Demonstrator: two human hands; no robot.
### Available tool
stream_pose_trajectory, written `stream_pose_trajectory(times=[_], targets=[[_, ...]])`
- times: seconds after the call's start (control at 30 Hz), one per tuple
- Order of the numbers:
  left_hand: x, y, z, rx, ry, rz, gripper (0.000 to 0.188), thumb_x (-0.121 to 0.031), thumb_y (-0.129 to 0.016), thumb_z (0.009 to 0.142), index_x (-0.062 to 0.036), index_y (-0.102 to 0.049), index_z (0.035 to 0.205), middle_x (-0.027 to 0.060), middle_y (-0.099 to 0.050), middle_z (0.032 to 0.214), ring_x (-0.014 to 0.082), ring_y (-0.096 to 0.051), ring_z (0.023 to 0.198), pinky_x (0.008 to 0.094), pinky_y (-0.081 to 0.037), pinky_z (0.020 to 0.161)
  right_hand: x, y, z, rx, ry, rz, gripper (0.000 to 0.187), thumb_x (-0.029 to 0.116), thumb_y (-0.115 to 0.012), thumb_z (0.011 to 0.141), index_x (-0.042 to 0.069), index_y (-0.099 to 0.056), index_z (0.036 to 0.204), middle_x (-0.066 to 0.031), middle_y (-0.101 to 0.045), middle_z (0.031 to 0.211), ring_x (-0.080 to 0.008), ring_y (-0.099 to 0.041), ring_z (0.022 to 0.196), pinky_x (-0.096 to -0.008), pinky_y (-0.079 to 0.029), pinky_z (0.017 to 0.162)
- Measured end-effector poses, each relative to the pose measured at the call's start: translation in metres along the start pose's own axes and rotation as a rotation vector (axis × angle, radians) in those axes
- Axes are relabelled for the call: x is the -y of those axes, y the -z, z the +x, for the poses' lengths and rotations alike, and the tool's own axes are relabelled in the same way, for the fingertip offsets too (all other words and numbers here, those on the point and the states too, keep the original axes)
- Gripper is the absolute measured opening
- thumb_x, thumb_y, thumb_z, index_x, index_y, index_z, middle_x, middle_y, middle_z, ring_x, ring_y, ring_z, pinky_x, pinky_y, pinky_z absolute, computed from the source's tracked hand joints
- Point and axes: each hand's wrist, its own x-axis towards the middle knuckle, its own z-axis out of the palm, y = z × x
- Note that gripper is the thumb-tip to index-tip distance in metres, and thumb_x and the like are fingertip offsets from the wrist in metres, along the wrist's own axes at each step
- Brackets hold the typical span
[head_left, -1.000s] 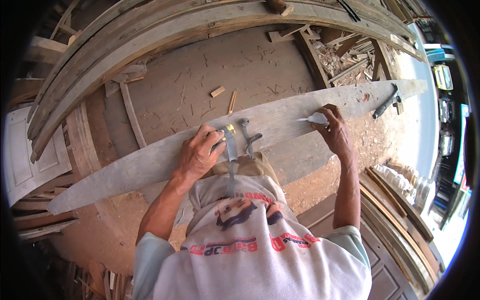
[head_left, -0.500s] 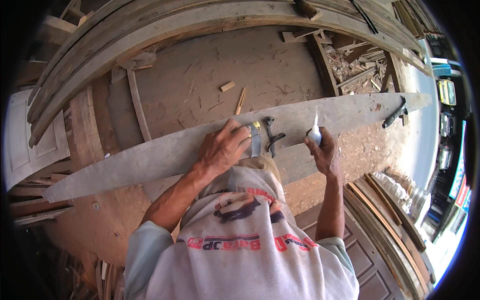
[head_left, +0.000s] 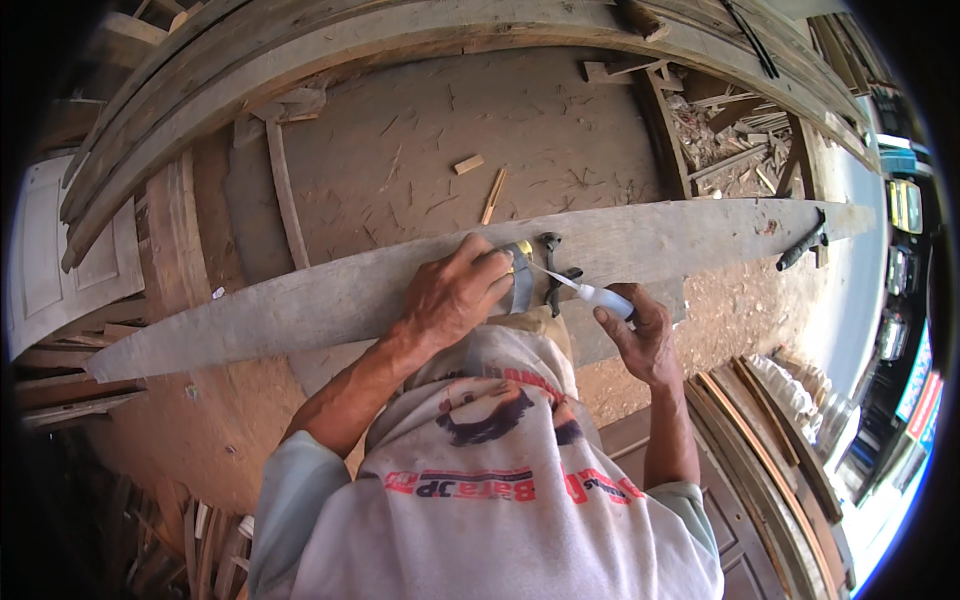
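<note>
My left hand point(head_left: 455, 290) is closed round a small yellow object point(head_left: 521, 252), its kind mostly hidden by my fingers, over the long grey plank point(head_left: 660, 235). A grey strip point(head_left: 521, 295) hangs beside it toward my shirt. My right hand point(head_left: 648, 335) grips a pale squeeze bottle point(head_left: 603, 299), tilted nearly sideways. Its long thin nozzle points left, with the tip close to the yellow object; whether they touch I cannot tell. Between the hands, a black forked fitting point(head_left: 556, 275) lies on the plank.
Long beams point(head_left: 400, 55) run across the far side. A black handle-like piece point(head_left: 803, 247) sits at the plank's right end. Stacked boards point(head_left: 765, 470) and a panelled door point(head_left: 725, 510) are at the near right; a pale door point(head_left: 75, 255) stands at the left.
The squeeze bottle has tipped from nozzle-up to pointing left, and its tip has come close to the yellow object. The left hand keeps its grip. The whole view has shifted slightly.
</note>
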Motion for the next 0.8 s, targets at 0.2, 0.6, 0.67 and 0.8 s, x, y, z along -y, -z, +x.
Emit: stream_pose_trajectory(times=[0.2, 0.6, 0.67, 0.8], targets=[[0.003, -0.003, -0.003, 0.017, 0.007, 0.011, 0.033, -0.007, -0.087, 0.083, -0.0081, -0.068, 0.110, 0.0053, -0.064, 0.105, 0.0250, -0.072, 0.083, 0.0386, -0.062, 0.066, -0.007, -0.003, 0.000, -0.021, -0.055, 0.252, 0.027, 0.028, -0.075, 0.103, 0.002, -0.071, 0.109, -0.0018, -0.067, 0.083, -0.0100, -0.056, 0.076, -0.0285, -0.047, 0.068], [0.003, -0.003, -0.004, 0.039, -0.016, 0.016, 0.030, -0.007, -0.085, 0.085, -0.0077, -0.068, 0.110, 0.0057, -0.064, 0.106, 0.0262, -0.073, 0.082, 0.0392, -0.063, 0.066, 0.007, 0.000, 0.017, 0.035, -0.067, 0.225, 0.031, 0.029, -0.075, 0.101, -0.001, -0.071, 0.104, 0.0004, -0.063, 0.074, -0.0071, -0.054, 0.068, -0.0282, -0.045, 0.061], [0.004, -0.002, -0.004, 0.052, -0.025, 0.031, 0.030, -0.007, -0.085, 0.085, -0.0079, -0.068, 0.110, 0.0056, -0.064, 0.106, 0.0262, -0.073, 0.081, 0.0391, -0.063, 0.066, 0.009, 0.000, 0.020, 0.043, -0.054, 0.194, 0.031, 0.029, -0.075, 0.101, -0.002, -0.071, 0.103, -0.0004, -0.064, 0.073, -0.0074, -0.054, 0.067, -0.0288, -0.045, 0.059], [0.005, -0.003, -0.005, 0.043, -0.035, 0.034, 0.030, -0.008, -0.085, 0.085, -0.0081, -0.068, 0.110, 0.0053, -0.064, 0.107, 0.0262, -0.073, 0.081, 0.0393, -0.063, 0.066, 0.014, 0.004, 0.025, 0.067, -0.049, 0.137, 0.029, 0.027, -0.076, 0.100, -0.002, -0.070, 0.102, -0.0020, -0.063, 0.069, -0.0077, -0.054, 0.063, -0.0296, -0.046, 0.057]])
